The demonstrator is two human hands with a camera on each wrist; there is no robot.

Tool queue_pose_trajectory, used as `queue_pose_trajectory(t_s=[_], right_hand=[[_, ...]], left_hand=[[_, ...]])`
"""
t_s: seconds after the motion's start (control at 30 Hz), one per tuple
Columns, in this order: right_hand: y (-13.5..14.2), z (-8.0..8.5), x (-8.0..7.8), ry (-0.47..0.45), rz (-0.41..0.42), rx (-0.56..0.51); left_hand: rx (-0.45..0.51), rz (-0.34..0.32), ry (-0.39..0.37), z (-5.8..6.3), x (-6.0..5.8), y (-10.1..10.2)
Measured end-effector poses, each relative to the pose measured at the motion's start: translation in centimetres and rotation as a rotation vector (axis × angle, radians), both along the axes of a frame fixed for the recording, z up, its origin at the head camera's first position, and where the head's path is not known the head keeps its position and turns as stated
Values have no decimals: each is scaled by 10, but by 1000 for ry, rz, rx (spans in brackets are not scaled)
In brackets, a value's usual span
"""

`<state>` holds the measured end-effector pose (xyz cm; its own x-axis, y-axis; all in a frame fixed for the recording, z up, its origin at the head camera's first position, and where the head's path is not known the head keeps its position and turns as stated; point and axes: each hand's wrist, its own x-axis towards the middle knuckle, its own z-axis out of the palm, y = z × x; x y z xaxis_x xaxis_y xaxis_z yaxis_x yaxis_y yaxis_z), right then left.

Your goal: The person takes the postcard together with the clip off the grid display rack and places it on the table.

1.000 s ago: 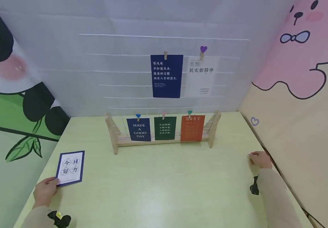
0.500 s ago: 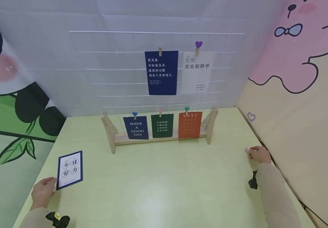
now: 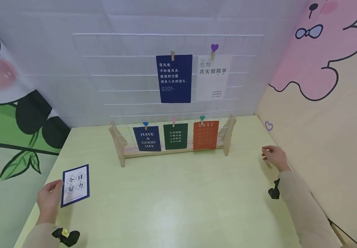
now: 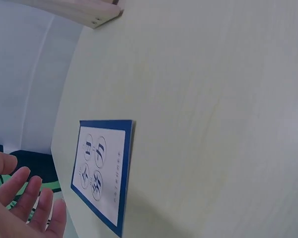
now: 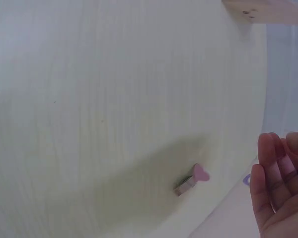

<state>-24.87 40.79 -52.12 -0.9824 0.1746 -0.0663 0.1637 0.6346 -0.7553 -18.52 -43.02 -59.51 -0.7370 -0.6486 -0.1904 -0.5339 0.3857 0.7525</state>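
At the table's left side lies a white card with a blue border, printed with circled characters. My left hand is just left of it, fingers loosely bent; the left wrist view shows the hand holding nothing, apart from the card. On the right side, a small wooden clip with a pink heart lies on the table. My right hand is raised over it and partly covers it in the head view. The right wrist view shows that hand's fingers loosely curled around nothing.
A wooden stand at the table's back holds a white wire grid. Clips hang a blue card, a white card, and smaller blue, green and orange cards on it. Walls border the table.
My left hand has come away from the card's edge and risen. My right hand has drawn back from the pink heart clip, lifting, and the clip stays on the table. The head view has shifted slightly.
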Motion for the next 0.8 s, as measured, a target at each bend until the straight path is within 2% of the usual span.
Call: queue_pose_trajectory(t_s=[0.1,0.17,0.23,0.33,0.43,0.47,0.53,0.57,0.63,0.67,0.77,0.8], right_hand=[[-5,-2,-12,43,19,-62],[-19,13,-11,73,65,-76],[-36,33,-6,110,108,-100],[-58,64,2,144,162,-109],[-71,81,2,148,187,-135],[-75,86,2,152,197,-144],[-83,95,-1,163,208,-150],[-87,99,-2,174,219,-159],[-95,108,-5,195,237,-183],[-99,113,-6,206,243,-195],[-109,125,-10,221,265,-221],[-112,129,-11,222,270,-228]], left_hand=[[11,-8,52,-4,-10,0],[-3,-21,89,-5,-15,2],[11,-53,143,6,-16,12],[70,-93,214,45,-11,43],[123,-124,250,102,1,89],[125,-141,271,96,-6,87],[125,-187,346,76,-21,79],[163,-226,373,83,-20,84],[194,-255,443,70,-31,80],[195,-276,455,69,-34,82],[198,-314,431,138,-9,133],[146,-314,402,146,-8,142]])
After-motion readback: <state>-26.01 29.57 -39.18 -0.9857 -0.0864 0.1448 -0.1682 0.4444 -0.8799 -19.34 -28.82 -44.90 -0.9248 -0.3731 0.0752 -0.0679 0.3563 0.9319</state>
